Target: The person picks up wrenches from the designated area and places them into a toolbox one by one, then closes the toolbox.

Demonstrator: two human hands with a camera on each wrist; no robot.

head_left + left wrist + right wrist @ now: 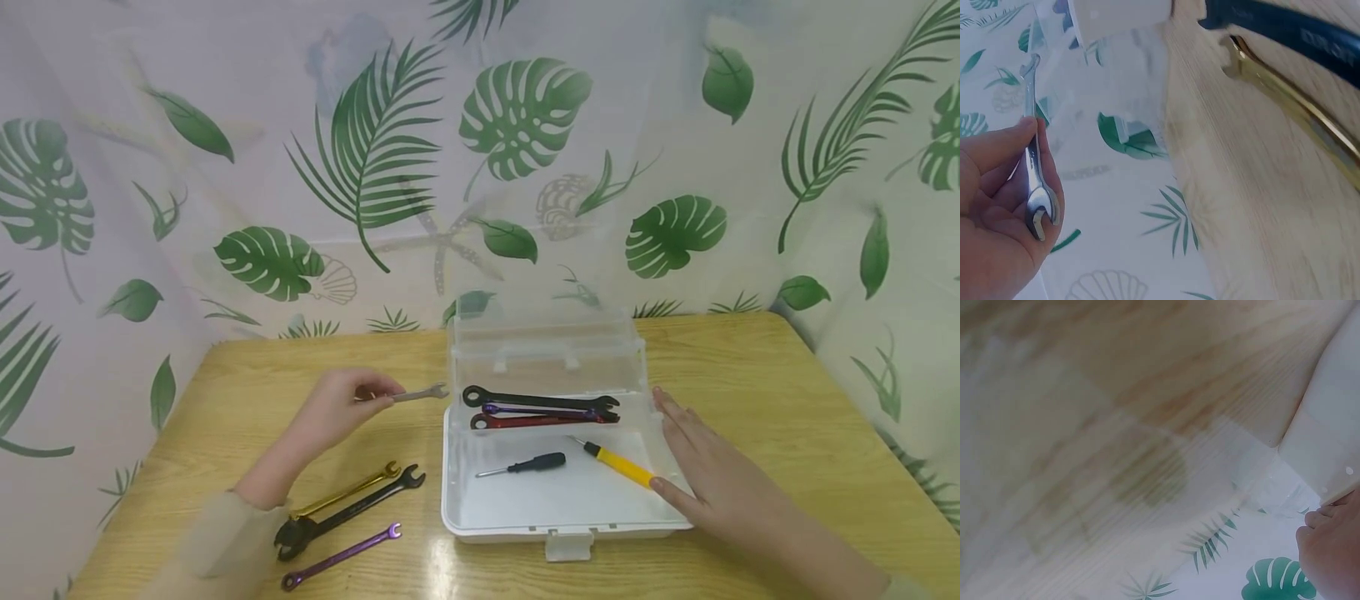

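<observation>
My left hand (341, 408) pinches a small silver wrench (420, 393) above the table, its free end pointing at the left wall of the open white plastic box (453, 467). In the left wrist view the silver wrench (1034, 162) lies across my curled fingers (997, 150). Inside the box lie a black wrench (540, 399), a purple wrench (536, 410), a red wrench (540, 421), a black screwdriver (525, 464) and a yellow screwdriver (617, 464). My right hand (708, 479) rests flat with straight fingers on the box's right edge, and shows at the corner as right hand (1332, 550).
On the wooden table (750, 367), left of the box, lie a gold wrench (347, 492), a large black wrench (345, 512) and a purple wrench (341, 557). The clear lid (547, 346) stands up at the back. A leaf-print curtain (480, 150) surrounds the table.
</observation>
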